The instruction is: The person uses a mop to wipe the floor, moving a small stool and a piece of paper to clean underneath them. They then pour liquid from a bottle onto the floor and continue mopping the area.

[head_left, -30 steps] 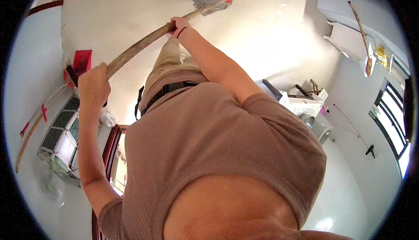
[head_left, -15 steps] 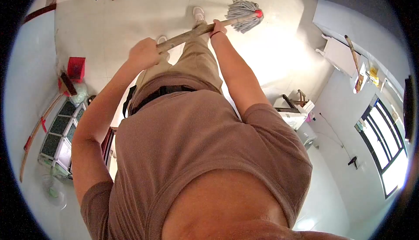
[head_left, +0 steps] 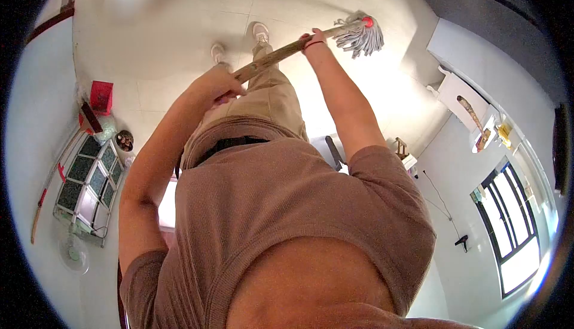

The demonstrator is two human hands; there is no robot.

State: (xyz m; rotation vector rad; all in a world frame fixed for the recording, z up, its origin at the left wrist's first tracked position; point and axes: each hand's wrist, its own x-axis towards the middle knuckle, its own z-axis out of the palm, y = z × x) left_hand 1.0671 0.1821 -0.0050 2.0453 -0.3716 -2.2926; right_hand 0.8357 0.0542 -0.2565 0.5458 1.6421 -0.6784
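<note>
One head-worn fisheye camera looks steeply down the person's own body. The brown shirt [head_left: 281, 209], very near the lens, fills the frame from centre to 6 o'clock. The tiled floor [head_left: 179, 42] lies farther off toward 12 o'clock, and between them the left grip [head_left: 218, 84] and right grip [head_left: 314, 34] are on the mop handle [head_left: 272, 57]. A window [head_left: 508, 233] bends along the rim at 4 o'clock.

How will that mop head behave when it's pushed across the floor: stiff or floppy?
Probably floppy: the mop head is loose grey strands that splay. The wooden handle, gripped by left hand and right hand, looks straight, so likely stiff.
</note>
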